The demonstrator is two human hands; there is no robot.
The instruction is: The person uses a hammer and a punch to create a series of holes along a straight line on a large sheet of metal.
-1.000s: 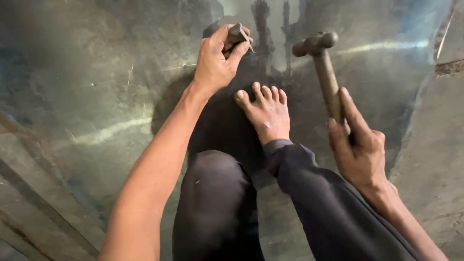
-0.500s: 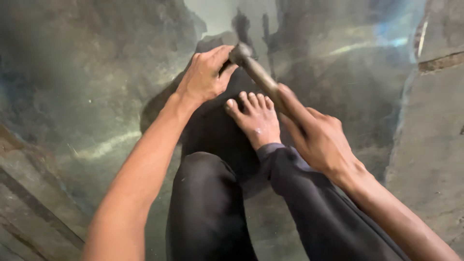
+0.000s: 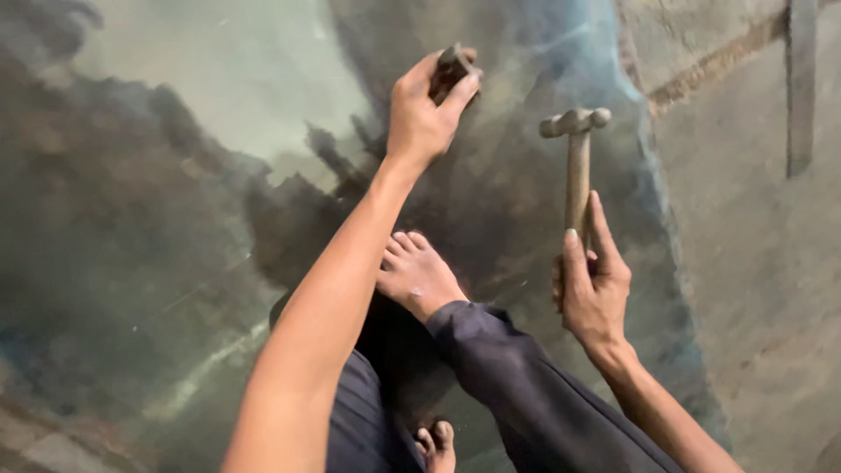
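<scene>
— What do the fingers hold?
— Left hand pinches a dark punch against the metal sheet; right hand wraps the raised hammer.
— The risk?
— A crooked blow could glance onto those fingers, or the bare foot below.

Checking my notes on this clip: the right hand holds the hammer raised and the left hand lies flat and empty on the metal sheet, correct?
Not quite. In the head view the left hand grips a small dark tool against the metal sheet. The right hand does hold the hammer raised.
</scene>
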